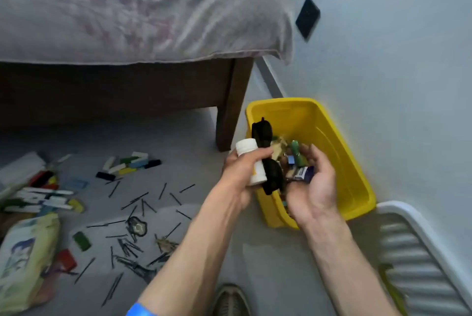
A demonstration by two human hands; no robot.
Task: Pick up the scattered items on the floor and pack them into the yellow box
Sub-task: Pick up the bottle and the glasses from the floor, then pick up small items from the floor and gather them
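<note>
Yellow box, centre right: open top, far half bare, near half filled and covered by both hands. Right: wall just beside. Upper left: bed leg close by. Lower left floor: pins, blocks, bag.

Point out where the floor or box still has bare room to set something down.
Bare grey floor lies in front of the bed leg, and the far end of the yellow plastic box looks empty. Crowded: the thin black pins and coloured blocks on the left.
</note>
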